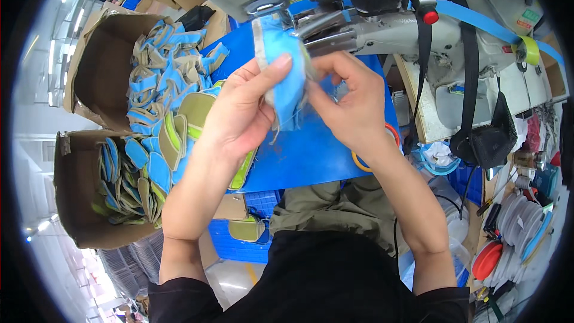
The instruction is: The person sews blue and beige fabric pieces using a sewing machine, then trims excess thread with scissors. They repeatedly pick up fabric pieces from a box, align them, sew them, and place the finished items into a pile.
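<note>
My left hand (244,103) grips a blue fabric piece (290,97) with a beige edge, its thumb lying across the front. At the piece's right side, the bent fingers of my right hand (354,100) pinch its edge; motion blurs the fabric there. A loose thread hangs from the lower end. The piece is held up in front of a sewing machine (382,33), its top close below the machine's head. Under both hands is a blue work surface (299,158).
Left of me, a cardboard box (98,78) stands beside piled blue-and-beige strips (170,63). A nearer box (75,197) holds curved green, khaki and blue visor-like pieces (128,185). Black straps (470,72) hang at right, near thread spools (519,218). An orange ring handle (360,162) lies by my right forearm.
</note>
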Tool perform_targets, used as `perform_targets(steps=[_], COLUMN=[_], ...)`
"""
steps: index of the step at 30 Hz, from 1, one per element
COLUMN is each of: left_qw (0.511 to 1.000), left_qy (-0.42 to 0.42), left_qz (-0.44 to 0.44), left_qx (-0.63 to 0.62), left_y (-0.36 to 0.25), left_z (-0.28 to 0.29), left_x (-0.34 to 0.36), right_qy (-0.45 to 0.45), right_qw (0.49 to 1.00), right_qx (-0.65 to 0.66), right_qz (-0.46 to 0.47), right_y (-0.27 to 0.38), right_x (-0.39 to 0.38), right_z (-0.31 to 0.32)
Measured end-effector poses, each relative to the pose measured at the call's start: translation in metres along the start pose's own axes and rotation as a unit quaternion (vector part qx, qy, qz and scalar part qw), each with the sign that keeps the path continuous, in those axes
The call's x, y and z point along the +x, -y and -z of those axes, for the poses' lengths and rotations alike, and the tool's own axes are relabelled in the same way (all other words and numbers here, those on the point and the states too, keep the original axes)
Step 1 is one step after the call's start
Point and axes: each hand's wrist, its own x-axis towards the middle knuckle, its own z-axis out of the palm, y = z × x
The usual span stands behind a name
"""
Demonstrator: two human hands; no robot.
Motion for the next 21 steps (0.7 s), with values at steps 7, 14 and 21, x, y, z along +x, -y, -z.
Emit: perform_targets(steps=[7,14,21], left_qw=[0.998,0.998,0.979], left_qy=[-0.013,0.001,-0.012], left_qz=[-0.029,-0.012,-0.128], left_qx=[0.046,0.061,0.158], left_y=[0.004,-0.012,-0.001], left_z=[-0.003,-0.003,0.0], left_x=[0.001,0.016,0.005], right_qy=[-0.001,-0.014,-0.059], right_qw=[1.0,1.0,0.998], right_qx=[-0.004,-0.004,-0.016], right_qz=[0.002,0.001,0.0], right_y=[-0.003,-0.003,0.0], right_x=[-0.002,0.009,-0.002], right_z=[-0.002,-0.008,-0.017])
